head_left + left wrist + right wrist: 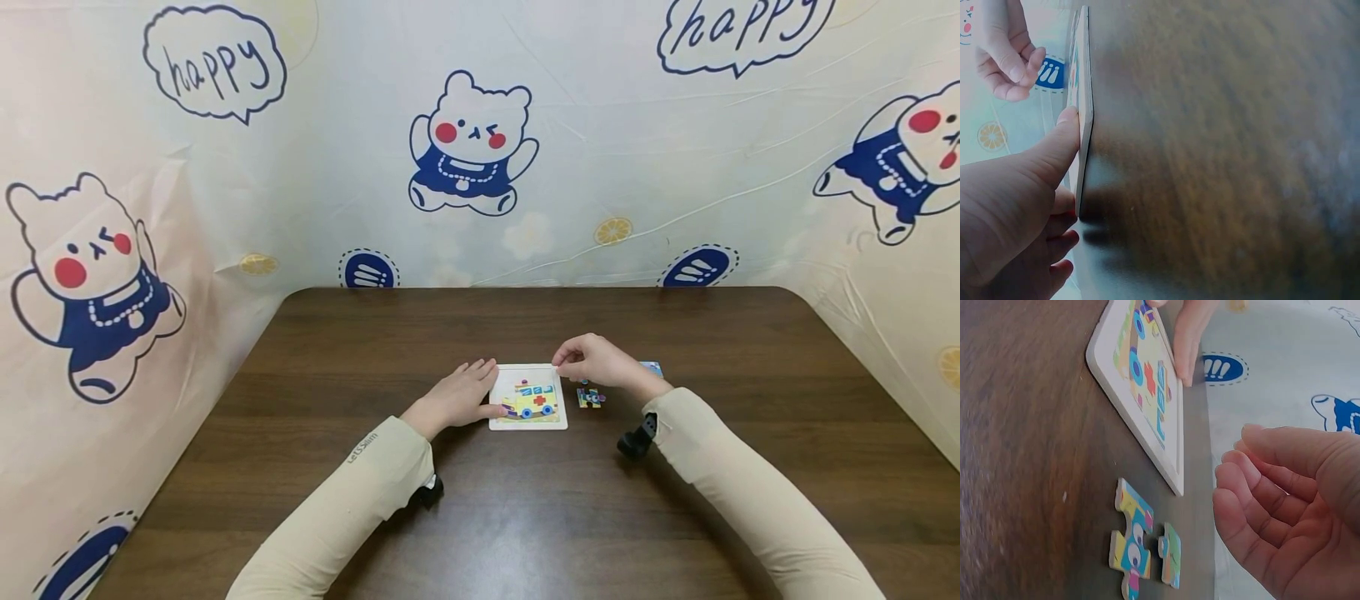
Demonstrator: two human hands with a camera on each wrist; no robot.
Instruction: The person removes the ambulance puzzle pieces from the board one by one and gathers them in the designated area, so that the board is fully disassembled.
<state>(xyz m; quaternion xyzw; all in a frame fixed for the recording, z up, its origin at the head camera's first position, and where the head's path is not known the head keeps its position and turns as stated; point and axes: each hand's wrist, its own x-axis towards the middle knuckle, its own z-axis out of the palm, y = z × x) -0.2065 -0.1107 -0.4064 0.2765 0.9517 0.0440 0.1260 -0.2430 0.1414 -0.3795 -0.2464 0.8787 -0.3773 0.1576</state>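
Note:
A white-framed jigsaw tray (527,426) lies on the table, showing a yellow ambulance picture (538,402) in its lower part and a bare strip along the top. My left hand (459,397) steadies its left side, fingers stretched out along the edge and the thumb (1065,134) over the frame. Above the tray's top right corner hovers my right hand (596,362), with loosely bent fingers (1235,506) and nothing between them. Two loose jigsaw pieces lie right of the tray: a colourful one with eyes (1135,540) and a smaller one (1171,556) beside it.
Something blue (652,367) lies on the brown table (480,508), partly behind my right wrist. Black wrist cameras (637,437) hang under both sleeves. A printed cloth (322,167) with cartoon bears rises behind the table's far edge.

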